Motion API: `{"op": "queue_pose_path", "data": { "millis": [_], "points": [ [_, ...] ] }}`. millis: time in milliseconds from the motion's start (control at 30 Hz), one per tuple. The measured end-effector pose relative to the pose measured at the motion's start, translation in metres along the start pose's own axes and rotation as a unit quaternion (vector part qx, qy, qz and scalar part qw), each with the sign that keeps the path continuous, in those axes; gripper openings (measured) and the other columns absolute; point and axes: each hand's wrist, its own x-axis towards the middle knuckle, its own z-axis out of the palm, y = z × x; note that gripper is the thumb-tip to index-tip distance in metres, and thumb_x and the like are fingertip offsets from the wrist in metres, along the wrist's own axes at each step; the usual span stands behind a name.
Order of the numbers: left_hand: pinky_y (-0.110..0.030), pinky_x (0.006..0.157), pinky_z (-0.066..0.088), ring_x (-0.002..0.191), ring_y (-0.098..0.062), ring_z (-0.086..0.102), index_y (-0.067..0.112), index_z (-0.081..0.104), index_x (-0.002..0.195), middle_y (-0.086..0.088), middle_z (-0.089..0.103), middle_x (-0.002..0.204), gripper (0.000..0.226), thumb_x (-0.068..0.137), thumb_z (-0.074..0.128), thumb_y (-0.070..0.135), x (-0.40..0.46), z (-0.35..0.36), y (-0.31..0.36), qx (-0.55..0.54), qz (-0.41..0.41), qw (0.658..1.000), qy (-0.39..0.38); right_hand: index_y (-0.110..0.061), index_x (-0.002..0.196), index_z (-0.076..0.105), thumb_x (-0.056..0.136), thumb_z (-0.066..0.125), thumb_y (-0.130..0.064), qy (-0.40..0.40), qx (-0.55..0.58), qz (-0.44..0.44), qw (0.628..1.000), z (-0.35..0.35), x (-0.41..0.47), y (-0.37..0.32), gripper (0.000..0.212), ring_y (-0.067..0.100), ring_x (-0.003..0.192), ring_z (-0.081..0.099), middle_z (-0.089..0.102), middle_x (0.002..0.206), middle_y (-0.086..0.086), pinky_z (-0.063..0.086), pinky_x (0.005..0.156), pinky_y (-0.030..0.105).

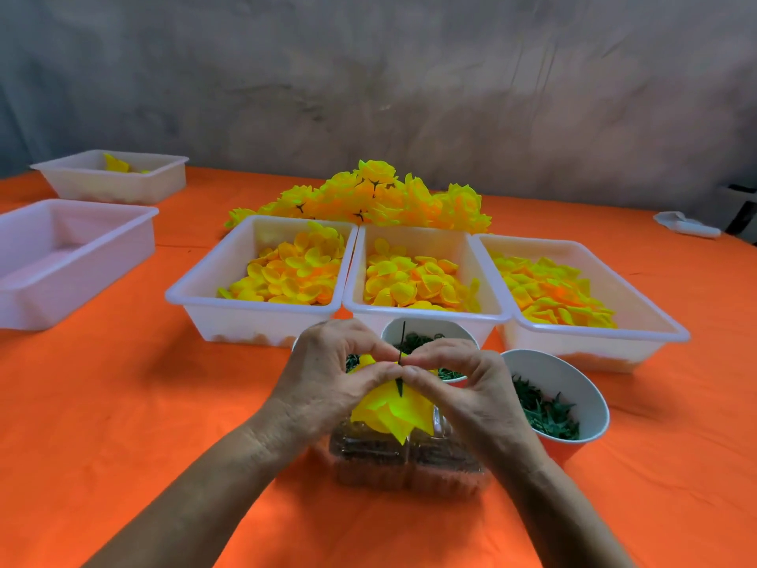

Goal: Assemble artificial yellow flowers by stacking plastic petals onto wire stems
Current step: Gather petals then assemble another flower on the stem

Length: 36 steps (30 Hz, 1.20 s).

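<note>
Yellow flower (pixel 391 407) half-built, held above clear box (pixel 405 465) near front of tabletop (pixel 143 403). Left hand (pixel 327 379) and right hand (pixel 463 387) both pinching wire stem (pixel 402 342), pressing petals down. Pile of finished flowers (pixel 368 198) behind; many made already. Three trays of loose petals (pixel 295 272) far from used up. Two cups of green parts (pixel 545 412) beside hands; nothing blocking.
</note>
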Motion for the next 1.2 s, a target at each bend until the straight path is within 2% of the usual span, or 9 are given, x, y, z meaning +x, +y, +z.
{"op": "queue_pose_path", "data": {
  "millis": [67, 133, 267, 433, 667, 800, 967, 1100, 1200],
  "points": [
    [-0.036, 0.079, 0.049, 0.083, -0.011, 0.062, 0.012, 0.078, 0.079, 0.002, 0.069, 0.08, 0.011, 0.069, 0.081, 0.01, -0.001, 0.001, -0.002, 0.015, 0.009, 1.0, 0.015, -0.025, 0.069, 0.075, 0.069, 0.081, -0.014, 0.002, -0.012, -0.009, 1.0, 0.001, 0.001, 0.002, 0.012, 0.019, 0.091, 0.063, 0.071, 0.076, -0.003, 0.051, 0.082, 0.038],
    [-0.032, 0.078, 0.048, 0.082, -0.007, 0.06, 0.013, 0.078, 0.077, 0.004, 0.067, 0.078, 0.01, 0.068, 0.082, 0.009, -0.002, 0.001, -0.004, 0.022, 0.023, 0.999, 0.02, -0.025, 0.067, 0.074, 0.067, 0.079, -0.022, 0.006, -0.016, -0.032, 0.999, 0.001, 0.0, 0.006, 0.006, 0.018, 0.092, 0.062, 0.07, 0.077, -0.006, 0.049, 0.083, 0.032],
    [-0.029, 0.078, 0.048, 0.082, -0.005, 0.06, 0.011, 0.076, 0.073, 0.005, 0.066, 0.078, 0.012, 0.069, 0.075, 0.022, -0.003, 0.003, -0.012, 0.001, 0.046, 0.999, 0.015, -0.024, 0.068, 0.073, 0.069, 0.075, -0.026, 0.018, -0.032, -0.089, 0.995, 0.004, -0.001, 0.012, 0.003, 0.016, 0.093, 0.058, 0.069, 0.078, -0.007, 0.046, 0.081, 0.023],
    [-0.036, 0.074, 0.049, 0.083, -0.012, 0.059, 0.014, 0.074, 0.072, 0.009, 0.064, 0.079, 0.008, 0.071, 0.073, 0.022, -0.004, 0.01, -0.021, 0.003, 0.079, 0.996, 0.036, -0.019, 0.066, 0.07, 0.071, 0.076, -0.02, 0.017, -0.036, -0.111, 0.993, 0.004, 0.001, 0.021, 0.008, 0.022, 0.092, 0.057, 0.067, 0.077, -0.004, 0.046, 0.08, 0.027],
    [-0.05, 0.075, 0.048, 0.085, -0.016, 0.058, 0.008, 0.071, 0.071, 0.007, 0.063, 0.082, 0.025, 0.079, 0.063, 0.031, -0.009, 0.013, -0.024, 0.016, 0.109, 0.993, 0.039, -0.013, 0.066, 0.069, 0.071, 0.074, -0.015, 0.015, -0.022, -0.101, 0.995, 0.005, 0.0, 0.021, 0.008, 0.02, 0.09, 0.059, 0.067, 0.077, -0.003, 0.048, 0.08, 0.029],
    [-0.041, 0.08, 0.045, 0.086, -0.006, 0.056, 0.01, 0.074, 0.072, 0.01, 0.063, 0.081, 0.023, 0.075, 0.069, 0.033, -0.008, 0.007, -0.016, 0.069, 0.109, 0.991, 0.03, -0.014, 0.068, 0.073, 0.071, 0.08, -0.012, 0.004, -0.049, -0.074, 0.996, 0.001, -0.002, 0.008, 0.008, 0.02, 0.094, 0.058, 0.068, 0.078, -0.004, 0.047, 0.082, 0.031],
    [-0.025, 0.083, 0.046, 0.088, -0.001, 0.058, 0.012, 0.077, 0.082, 0.012, 0.066, 0.082, 0.017, 0.074, 0.067, 0.021, -0.008, -0.004, -0.007, 0.043, 0.064, 0.996, 0.042, -0.023, 0.079, 0.076, 0.068, 0.082, -0.021, -0.013, -0.12, -0.07, 0.99, -0.001, 0.002, -0.012, 0.012, 0.015, 0.098, 0.056, 0.069, 0.084, -0.008, 0.045, 0.085, 0.035],
    [-0.019, 0.081, 0.046, 0.086, 0.006, 0.06, 0.009, 0.077, 0.078, 0.021, 0.063, 0.08, 0.016, 0.075, 0.066, 0.02, -0.013, -0.009, -0.005, 0.029, 0.044, 0.996, 0.078, -0.016, 0.075, 0.077, 0.068, 0.082, -0.017, -0.02, -0.152, -0.07, 0.986, 0.004, 0.006, -0.018, 0.009, 0.018, 0.095, 0.055, 0.069, 0.08, -0.006, 0.044, 0.087, 0.04],
    [-0.017, 0.081, 0.045, 0.087, 0.002, 0.061, 0.011, 0.077, 0.078, 0.018, 0.065, 0.081, 0.017, 0.074, 0.067, 0.024, -0.016, -0.011, -0.006, 0.033, 0.034, 0.996, 0.074, -0.013, 0.073, 0.076, 0.068, 0.083, -0.015, -0.018, -0.171, -0.087, 0.981, 0.004, 0.009, -0.016, 0.008, 0.021, 0.091, 0.056, 0.067, 0.076, -0.006, 0.046, 0.083, 0.042]
  ]
}}
